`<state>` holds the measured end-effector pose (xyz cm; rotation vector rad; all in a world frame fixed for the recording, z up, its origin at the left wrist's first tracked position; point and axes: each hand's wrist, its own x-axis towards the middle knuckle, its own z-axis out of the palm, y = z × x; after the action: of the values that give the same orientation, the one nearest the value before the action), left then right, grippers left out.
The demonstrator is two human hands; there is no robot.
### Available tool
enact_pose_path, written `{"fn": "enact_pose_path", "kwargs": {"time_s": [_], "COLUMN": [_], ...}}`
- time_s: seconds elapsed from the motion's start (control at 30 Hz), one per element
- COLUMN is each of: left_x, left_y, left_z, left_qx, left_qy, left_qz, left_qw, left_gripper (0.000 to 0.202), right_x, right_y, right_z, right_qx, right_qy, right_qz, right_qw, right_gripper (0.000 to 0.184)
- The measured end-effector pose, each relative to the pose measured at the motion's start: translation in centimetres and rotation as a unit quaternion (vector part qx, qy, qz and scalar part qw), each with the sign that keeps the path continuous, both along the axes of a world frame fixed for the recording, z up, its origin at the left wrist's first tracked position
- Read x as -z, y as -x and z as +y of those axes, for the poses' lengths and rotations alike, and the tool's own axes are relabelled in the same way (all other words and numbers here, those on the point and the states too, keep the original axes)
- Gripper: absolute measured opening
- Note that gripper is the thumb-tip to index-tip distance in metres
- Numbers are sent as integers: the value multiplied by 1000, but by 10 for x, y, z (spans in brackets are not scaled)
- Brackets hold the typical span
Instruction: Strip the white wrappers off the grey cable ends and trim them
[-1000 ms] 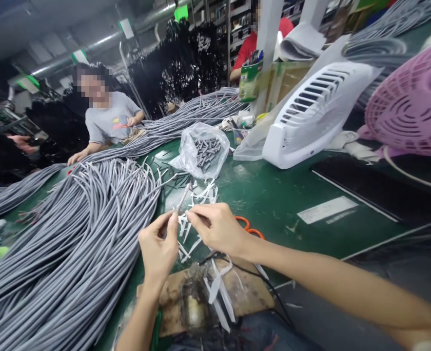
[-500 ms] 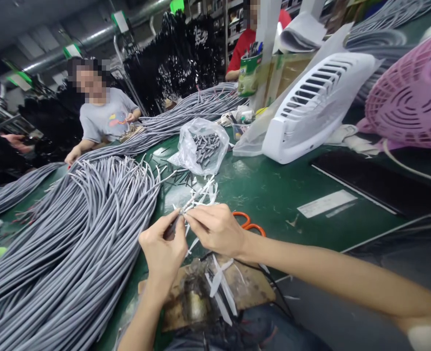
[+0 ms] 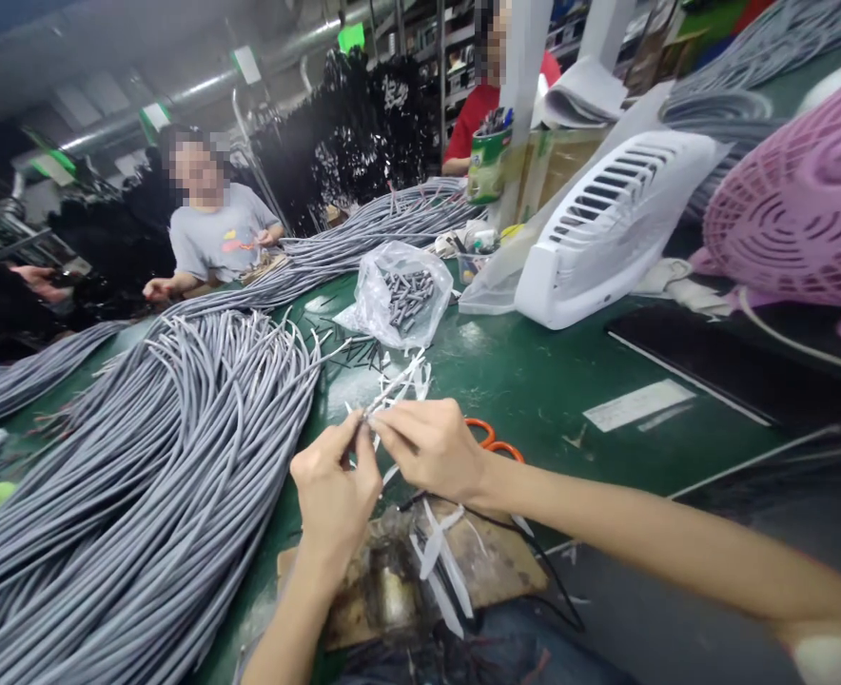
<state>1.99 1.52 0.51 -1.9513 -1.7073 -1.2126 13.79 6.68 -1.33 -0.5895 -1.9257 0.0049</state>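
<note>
The grey cables look smooth and plastic-coated, the bag crinkled clear plastic, the green tabletop glossy.

The green worktop has a shiny, scuffed surface. A thick heap of grey cables spreads over its left part, and a longer cable bundle runs along the back. Near the middle sits a clear plastic bag, with dark bits and white strips scattered just beside it. Orange-handled scissors lie nearer. To the right are a paper slip, a flat black panel and a white fan.
</note>
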Motion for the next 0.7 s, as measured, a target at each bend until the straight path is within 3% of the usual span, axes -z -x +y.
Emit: {"fn": "enact_pose_path", "kwargs": {"time_s": [0.1, 0.27, 0.4, 0.43, 0.57, 0.6, 0.7], "left_x": [1, 0, 6, 7, 8, 7, 2], "left_y": [0, 1, 2, 3, 14, 17, 21], "left_z": [1, -1, 1, 3, 14, 16, 17], "left_qx": [12, 17, 9, -6, -36, -25, 26], "left_qy": [6, 15, 52, 72, 153, 154, 144], "left_qz": [-7, -46, -20, -22, -123, -165, -246], "left_qw": [1000, 999, 998, 997, 980, 974, 958], "left_gripper": [20, 21, 22, 22, 19, 19, 21], "right_x": [-2, -4, -10, -11, -13, -13, -12], "right_y": [0, -1, 1, 2, 4, 4, 1], "right_z": [-2, -2, -6, -10, -23, -22, -10], "right_qx": [6, -27, 5, -13, -153, -143, -24], "right_qy": [81, -32, 48, 31, -159, -144, 6], "right_qz": [13, -15, 26, 24, 9, 0, -4], "right_qw": [997, 999, 999, 999, 975, 979, 1000], "right_gripper": [29, 22, 25, 25, 30, 29, 22]}}
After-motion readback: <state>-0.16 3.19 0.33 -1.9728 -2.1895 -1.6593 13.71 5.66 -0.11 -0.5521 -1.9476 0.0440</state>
